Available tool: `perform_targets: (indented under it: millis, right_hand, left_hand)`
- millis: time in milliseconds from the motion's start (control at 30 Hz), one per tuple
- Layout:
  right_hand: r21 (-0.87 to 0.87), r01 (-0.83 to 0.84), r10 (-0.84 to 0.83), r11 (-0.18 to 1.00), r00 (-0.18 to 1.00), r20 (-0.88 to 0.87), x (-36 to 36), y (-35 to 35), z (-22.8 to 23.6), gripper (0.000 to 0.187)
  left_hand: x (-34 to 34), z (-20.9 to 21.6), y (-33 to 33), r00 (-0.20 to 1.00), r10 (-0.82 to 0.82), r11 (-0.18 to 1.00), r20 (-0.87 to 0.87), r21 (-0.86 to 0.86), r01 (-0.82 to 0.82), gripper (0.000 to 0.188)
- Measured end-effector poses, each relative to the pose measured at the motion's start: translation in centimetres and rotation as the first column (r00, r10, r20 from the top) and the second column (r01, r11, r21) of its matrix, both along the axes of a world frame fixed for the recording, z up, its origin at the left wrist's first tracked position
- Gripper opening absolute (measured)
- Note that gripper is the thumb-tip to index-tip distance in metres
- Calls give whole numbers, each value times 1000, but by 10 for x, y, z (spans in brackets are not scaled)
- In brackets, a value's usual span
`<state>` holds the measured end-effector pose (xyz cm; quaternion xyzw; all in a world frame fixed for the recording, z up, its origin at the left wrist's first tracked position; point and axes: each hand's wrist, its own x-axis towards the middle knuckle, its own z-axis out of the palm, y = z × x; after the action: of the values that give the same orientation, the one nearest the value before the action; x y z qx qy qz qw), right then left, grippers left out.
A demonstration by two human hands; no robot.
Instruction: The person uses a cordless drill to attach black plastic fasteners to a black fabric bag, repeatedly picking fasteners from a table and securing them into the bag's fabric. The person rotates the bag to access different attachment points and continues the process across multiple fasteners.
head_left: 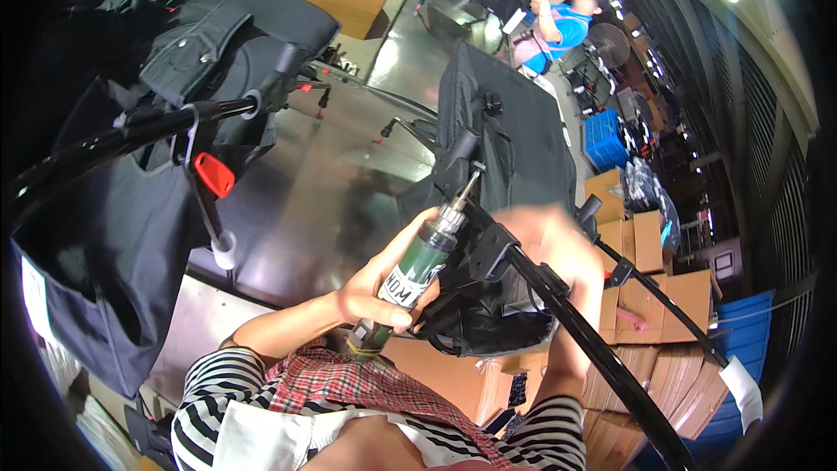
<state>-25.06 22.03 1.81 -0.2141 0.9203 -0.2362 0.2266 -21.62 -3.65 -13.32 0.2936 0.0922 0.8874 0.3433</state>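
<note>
My left hand (373, 286) is wrapped round a green electric screwdriver (422, 258) with a silver collar. Its bit points up and away, its tip beside a black bracket on the folding frame of a black fabric item (514, 113), possibly a chair or cart. My right hand (558, 244) is smeared by motion, just right of that frame and behind its black tube (602, 349). Whether its fingers hold anything does not show. A black plastic joint (493, 253) sits on the tube between my two hands.
Another black fabric item with a tube frame and red clip (214, 174) stands at the left. Beneath is a shiny metal work table (296, 218). Cardboard boxes (684, 305) and a blue crate (603, 139) line the right. A person in blue (567, 28) works further off.
</note>
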Motion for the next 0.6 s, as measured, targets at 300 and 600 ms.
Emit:
perform_targets:
  millis: [300,600]
  right_hand:
    - [663,60,582,746,426,-693,-187,18,-56,26]
    - [308,352,359,884,-87,-929,67,19,163,91]
  left_hand:
    - [26,5,-9,977,209,967,-48,-137,-213,123]
    - [90,29,-22,933,356,932,-54,-52,-359,122]
